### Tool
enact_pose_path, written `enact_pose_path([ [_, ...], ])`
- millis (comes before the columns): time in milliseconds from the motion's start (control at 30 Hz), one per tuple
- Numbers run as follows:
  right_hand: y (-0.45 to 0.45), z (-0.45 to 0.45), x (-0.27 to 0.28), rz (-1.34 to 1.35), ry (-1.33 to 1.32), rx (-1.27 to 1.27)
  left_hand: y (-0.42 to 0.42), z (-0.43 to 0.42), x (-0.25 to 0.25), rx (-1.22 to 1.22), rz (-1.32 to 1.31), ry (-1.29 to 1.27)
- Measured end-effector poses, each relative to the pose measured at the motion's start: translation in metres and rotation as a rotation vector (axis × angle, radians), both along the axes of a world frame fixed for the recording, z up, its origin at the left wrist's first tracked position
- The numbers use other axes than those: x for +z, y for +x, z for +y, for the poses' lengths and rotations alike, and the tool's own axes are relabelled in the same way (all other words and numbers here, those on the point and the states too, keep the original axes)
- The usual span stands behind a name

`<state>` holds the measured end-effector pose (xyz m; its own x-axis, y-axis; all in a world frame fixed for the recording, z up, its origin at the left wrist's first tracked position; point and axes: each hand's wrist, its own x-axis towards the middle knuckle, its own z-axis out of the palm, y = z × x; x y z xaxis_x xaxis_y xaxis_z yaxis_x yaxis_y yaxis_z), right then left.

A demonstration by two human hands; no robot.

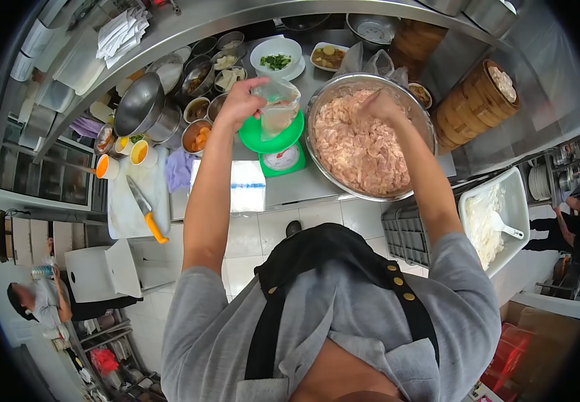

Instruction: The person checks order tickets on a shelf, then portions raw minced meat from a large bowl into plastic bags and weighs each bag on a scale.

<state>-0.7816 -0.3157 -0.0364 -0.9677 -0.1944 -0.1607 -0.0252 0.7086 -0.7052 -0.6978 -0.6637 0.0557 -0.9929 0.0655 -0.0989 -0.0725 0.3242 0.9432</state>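
Observation:
A clear plastic bag (280, 107) hangs from my left hand (242, 104), whose fingers are closed on its edge. Something pale shows inside the bag, which is over the green dish (271, 143) of a kitchen scale (281, 159). My right hand (380, 106) reaches into the far part of a large steel bowl (315, 149) full of raw, pale pink meat pieces (360, 151). The fingers of that hand point down at the meat, and their tips are hidden.
Bamboo steamers (469, 110) stand right of the bowl. A knife (144, 204) with an orange handle lies on a white cutting board (119, 201) at left. Small bowls line the back. A white tub (518, 208) is at right. Other people are at both far sides.

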Motion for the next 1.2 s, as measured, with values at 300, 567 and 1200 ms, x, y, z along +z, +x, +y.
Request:
enact_pose_path([
  [300, 0.022, -0.061, 0.158, 0.119, -0.575, 0.185, -0.006, 0.005, -0.002, -0.097, 0.025, 0.054],
  [567, 0.024, -0.161, 0.156, 0.201, -0.408, 0.305, -0.004, 0.004, 0.004, -0.079, 0.014, 0.103],
  [1200, 0.075, 0.036, -0.004, 0.308, 0.36, 0.007, 0.004, -0.016, -0.002, -0.092, -0.002, 0.115],
])
